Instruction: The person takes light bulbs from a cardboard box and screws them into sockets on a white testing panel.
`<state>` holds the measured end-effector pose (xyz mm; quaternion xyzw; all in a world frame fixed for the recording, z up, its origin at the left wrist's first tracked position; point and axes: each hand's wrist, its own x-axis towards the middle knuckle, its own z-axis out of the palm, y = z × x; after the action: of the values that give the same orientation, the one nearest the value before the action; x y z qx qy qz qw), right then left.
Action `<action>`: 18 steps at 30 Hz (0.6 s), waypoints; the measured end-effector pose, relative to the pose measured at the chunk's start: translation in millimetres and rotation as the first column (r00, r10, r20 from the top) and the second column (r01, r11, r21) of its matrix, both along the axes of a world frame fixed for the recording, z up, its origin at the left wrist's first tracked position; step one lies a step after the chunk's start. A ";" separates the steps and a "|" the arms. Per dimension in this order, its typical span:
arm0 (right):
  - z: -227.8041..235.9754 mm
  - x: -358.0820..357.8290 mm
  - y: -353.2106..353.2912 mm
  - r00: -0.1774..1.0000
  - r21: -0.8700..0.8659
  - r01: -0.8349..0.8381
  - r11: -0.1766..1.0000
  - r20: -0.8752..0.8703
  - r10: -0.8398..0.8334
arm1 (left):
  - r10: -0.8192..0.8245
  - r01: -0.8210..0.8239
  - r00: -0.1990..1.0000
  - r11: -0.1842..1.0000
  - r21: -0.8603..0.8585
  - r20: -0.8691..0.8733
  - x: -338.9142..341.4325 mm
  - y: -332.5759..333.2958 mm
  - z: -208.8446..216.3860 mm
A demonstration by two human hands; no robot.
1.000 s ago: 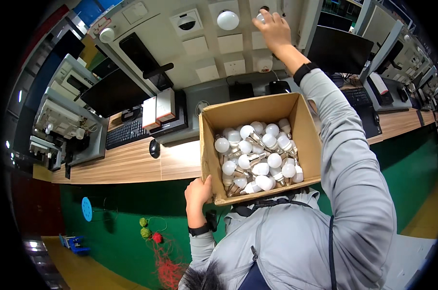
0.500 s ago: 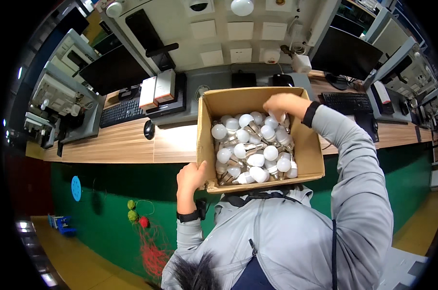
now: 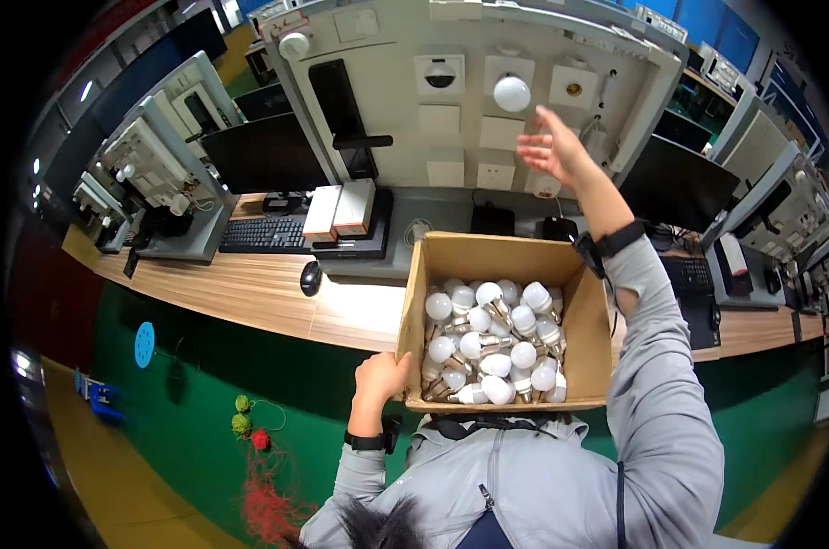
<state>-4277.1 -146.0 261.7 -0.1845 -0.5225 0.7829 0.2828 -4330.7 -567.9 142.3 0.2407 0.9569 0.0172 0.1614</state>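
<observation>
A cardboard box (image 3: 586, 320) stands at the desk's front edge, against my body. Many white LED light bulbs (image 3: 497, 364) with metal screw bases lie jumbled inside it. My left hand (image 3: 382, 377) grips the box by its near left edge, fingers curled over the wall. Raised above the far side of the box, my right hand (image 3: 553, 154) is open with its fingers apart, and nothing shows in it. Its fingertips are just below and right of a round white bulb (image 3: 512, 92) mounted on the upright panel (image 3: 391, 96). Whether they touch the bulb I cannot tell.
White switch plates (image 3: 440, 120) and a black lock-like device (image 3: 336, 101) are fixed on the panel. Two small boxes (image 3: 352, 209), a keyboard (image 3: 263, 235) and a mouse (image 3: 311, 278) sit left on the desk. Monitors (image 3: 675, 188) flank the panel. Yarn (image 3: 261, 440) lies on the green surface.
My right hand has left the bulbs in the box and risen toward the panel, its fingers now spread. My left hand keeps its hold on the box. The view has tilted up.
</observation>
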 end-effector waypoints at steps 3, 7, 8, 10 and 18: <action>40.4 -31.3 -10.3 0.983 -0.417 -0.092 0.904 -0.181 0.017 | 0.012 -0.012 1.000 1.000 0.008 0.008 -0.1 -6.3 0.3; 31.9 -90.4 34.9 0.917 -0.454 -0.095 0.886 -0.385 -0.099 | -0.003 0.003 1.000 1.000 0.014 0.010 -3.5 -4.0 -1.0; 27.0 -97.6 49.4 0.919 -0.420 -0.042 0.907 -0.372 -0.130 | -0.027 0.027 1.000 0.999 0.039 0.002 -4.3 -1.1 0.7; 20.9 -108.9 49.5 0.942 -0.353 0.079 0.932 -0.281 -0.185 | -0.022 0.021 1.000 0.999 0.039 0.004 -3.2 -4.1 -1.0; 33.8 -91.6 16.8 0.719 0.758 0.428 0.492 0.045 -0.694 | 0.026 -0.028 0.998 0.999 0.037 0.053 -0.5 -6.5 2.8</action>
<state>-4368.8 -129.2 295.5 -0.3594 -0.7274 0.3377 0.4771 -4331.2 -574.4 145.1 0.2302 0.9551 0.0436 0.1814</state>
